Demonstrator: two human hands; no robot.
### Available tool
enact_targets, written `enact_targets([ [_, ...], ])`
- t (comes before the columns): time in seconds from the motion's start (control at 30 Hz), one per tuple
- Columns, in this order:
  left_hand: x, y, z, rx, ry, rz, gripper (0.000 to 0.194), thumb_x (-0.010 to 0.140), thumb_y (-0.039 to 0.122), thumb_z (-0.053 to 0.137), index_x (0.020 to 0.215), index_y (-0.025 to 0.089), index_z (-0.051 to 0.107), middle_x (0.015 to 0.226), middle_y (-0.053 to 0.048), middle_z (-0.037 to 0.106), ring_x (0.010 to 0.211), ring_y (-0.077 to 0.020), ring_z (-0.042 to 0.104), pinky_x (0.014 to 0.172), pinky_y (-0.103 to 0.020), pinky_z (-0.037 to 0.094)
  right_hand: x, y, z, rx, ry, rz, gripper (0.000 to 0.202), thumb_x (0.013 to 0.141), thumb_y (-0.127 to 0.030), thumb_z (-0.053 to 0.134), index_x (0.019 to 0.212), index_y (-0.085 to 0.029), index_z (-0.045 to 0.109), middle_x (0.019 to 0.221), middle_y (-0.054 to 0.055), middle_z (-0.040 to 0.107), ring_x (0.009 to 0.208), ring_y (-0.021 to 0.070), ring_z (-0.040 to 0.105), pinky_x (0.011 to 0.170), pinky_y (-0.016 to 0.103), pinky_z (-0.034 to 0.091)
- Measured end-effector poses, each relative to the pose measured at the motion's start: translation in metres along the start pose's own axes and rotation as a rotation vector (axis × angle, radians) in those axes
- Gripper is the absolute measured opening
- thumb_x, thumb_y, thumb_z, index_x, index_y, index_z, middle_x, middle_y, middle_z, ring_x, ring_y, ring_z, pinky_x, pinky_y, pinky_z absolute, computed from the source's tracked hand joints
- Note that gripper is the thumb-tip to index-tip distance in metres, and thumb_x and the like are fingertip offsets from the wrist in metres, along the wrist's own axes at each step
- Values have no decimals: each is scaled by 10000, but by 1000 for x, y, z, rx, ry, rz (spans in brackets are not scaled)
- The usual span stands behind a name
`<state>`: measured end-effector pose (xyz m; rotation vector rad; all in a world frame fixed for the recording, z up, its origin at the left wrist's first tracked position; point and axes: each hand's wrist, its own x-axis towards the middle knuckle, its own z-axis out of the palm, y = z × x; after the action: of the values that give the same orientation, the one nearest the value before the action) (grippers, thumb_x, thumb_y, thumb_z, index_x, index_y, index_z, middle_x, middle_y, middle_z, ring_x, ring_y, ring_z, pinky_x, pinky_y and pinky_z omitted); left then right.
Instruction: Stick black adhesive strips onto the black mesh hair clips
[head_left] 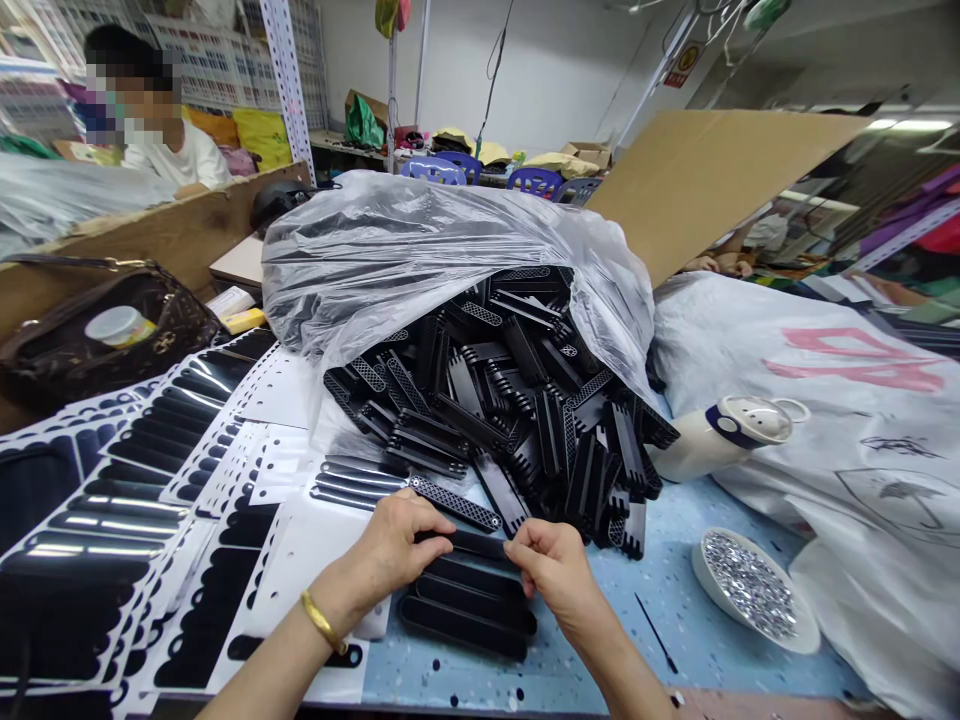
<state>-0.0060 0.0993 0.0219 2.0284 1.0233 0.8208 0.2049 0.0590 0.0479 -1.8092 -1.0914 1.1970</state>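
My left hand (pixel 405 540), with a gold bangle at the wrist, pinches the left end of a slim black strip (pixel 480 545). The other end is between the thumb and fingers of my right hand (pixel 551 562). Just below the strip lie several long, round-ended black pieces (pixel 469 615), side by side on the blue table. A black piece with a patterned face (pixel 459 503) rests beyond my fingers. Behind it, many slotted black plastic pieces (pixel 517 400) spill from a clear plastic bag (pixel 450 220). Sheets of black round-ended stickers (pixel 161 430) spread out left of my left hand.
At right stand a white bowl (pixel 806 638) of small shiny metal parts and a tilted cream bottle (pixel 694 445). A thin black tool (pixel 656 633) lies near the bowl. A large white sack (pixel 832 400) bounds the right side; a brown handbag (pixel 187 325) sits left. Another person (pixel 180 150) is beyond.
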Motion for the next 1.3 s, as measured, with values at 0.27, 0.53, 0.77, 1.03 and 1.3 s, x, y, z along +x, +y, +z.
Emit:
enact_targets([
  [0.27,-1,-1,1,-7,0,-2,178,718,101,810,856,213,807,787,-22,791,757,-196,681,738,-302,506,-3,-4,-1,-62,-1,-39,257,545,-427,572,411,-241,455,332,-61,393,303,94,387,375,237,245],
  [0.53,0,-1,0,-19,-1,-2,163,719,110,815,848,209,807,786,-20,791,762,-198,681,734,-303,506,-2,-2,-2,-116,-20,-62,263,565,-447,544,427,-254,431,346,-57,388,311,108,402,374,243,263],
  [0.77,-1,0,-1,-33,-10,-15,164,724,109,809,853,210,806,801,-20,792,776,-200,681,740,-305,508,3,8,-2,-199,-3,-108,251,594,-417,537,445,-250,423,375,-59,380,360,101,380,406,249,248],
  [1.03,-1,1,-2,-43,-21,-21,168,731,116,804,855,230,803,811,-8,792,787,-199,681,752,-311,510,3,6,-2,-309,34,-148,263,591,-330,579,433,-240,389,408,-76,313,427,86,300,445,252,189],
  [1.3,0,0,-2,-39,-24,-23,162,741,136,793,853,253,802,815,-2,792,784,-190,681,752,-304,511,0,1,-3,-340,37,-176,255,605,-403,518,440,-246,403,422,-49,357,445,105,330,457,259,214],
])
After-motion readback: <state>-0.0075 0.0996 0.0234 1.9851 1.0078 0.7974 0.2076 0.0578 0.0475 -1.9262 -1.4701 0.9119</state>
